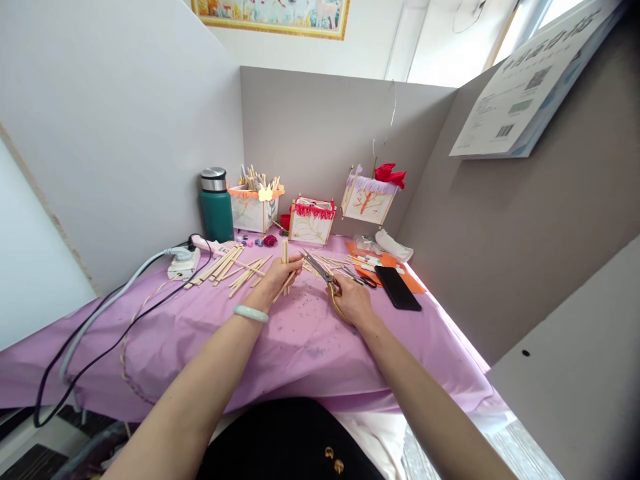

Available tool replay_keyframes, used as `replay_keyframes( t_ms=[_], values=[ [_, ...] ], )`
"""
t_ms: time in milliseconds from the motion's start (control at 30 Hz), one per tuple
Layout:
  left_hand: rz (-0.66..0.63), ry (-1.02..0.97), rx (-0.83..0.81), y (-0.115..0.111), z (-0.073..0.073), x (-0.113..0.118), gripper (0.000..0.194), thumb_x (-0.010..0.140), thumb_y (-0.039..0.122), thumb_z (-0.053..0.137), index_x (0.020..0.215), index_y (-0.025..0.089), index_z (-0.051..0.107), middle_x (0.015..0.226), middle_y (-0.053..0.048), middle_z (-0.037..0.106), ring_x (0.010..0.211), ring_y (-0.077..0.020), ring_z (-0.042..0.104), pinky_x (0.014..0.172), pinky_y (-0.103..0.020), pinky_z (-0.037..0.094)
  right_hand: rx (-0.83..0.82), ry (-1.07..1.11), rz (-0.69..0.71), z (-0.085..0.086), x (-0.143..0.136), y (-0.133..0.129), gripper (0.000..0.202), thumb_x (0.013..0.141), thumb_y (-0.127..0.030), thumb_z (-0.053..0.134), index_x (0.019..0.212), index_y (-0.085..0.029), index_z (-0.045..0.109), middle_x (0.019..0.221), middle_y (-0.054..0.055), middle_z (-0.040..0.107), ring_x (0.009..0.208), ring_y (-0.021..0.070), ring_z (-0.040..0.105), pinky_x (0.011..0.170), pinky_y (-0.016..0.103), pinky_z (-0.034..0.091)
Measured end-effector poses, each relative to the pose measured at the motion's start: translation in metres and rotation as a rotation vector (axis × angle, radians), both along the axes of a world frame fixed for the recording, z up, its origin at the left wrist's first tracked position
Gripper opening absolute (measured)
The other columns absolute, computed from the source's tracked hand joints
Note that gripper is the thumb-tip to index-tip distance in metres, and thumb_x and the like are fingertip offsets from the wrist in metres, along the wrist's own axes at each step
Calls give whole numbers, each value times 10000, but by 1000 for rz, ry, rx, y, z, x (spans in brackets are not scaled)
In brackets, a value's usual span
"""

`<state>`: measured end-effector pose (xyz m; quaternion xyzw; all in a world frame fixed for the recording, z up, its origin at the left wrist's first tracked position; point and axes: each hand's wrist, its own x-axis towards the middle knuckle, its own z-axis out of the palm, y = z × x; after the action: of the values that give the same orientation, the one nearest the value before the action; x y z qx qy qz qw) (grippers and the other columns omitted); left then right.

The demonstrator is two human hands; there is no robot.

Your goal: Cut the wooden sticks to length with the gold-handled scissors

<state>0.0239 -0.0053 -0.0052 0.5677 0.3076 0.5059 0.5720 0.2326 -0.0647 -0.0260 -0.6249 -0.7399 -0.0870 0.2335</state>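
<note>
Closed around a few pale wooden sticks (285, 252), my left hand (279, 277) is raised over the middle of the table; one stick stands upright and another slants down. A light green bangle circles that wrist. My right hand (353, 300) grips gold-handled scissors (323, 270), whose blades point up and left toward the fingertips of my left hand. Whether the blades touch a stick I cannot tell. Loose wooden sticks (220, 265) lie in a pile left of my left hand, and more lie behind the scissors.
A green bottle (217, 210) and paper-sided boxes (311, 228) with fringed rims stand along the back. At right lie a black phone (399, 288) and orange sheets (417, 283). A power strip (184, 265) with cables sits left. Grey partitions (345, 127) enclose the pink-covered table (310, 360).
</note>
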Motion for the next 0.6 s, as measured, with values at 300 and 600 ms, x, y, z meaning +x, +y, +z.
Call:
replay_keyframes(
  t_ms=[300,600],
  values=[
    [41,-15,-36,2,-1,0,324,635,300,752,887,110,679,526,47,495,352,-42,328,374,-235,161,11,1,-5,2,2,0,265,925,-394,472,910,-232,681,832,50,721,707,186,612,623,278,320],
    [86,-128,-32,1,0,2,230,675,307,765,783,138,651,541,44,513,331,-35,328,344,-220,164,57,42,-21,-4,3,4,220,893,-398,526,941,-248,679,845,32,727,728,187,624,614,272,313]
  ],
)
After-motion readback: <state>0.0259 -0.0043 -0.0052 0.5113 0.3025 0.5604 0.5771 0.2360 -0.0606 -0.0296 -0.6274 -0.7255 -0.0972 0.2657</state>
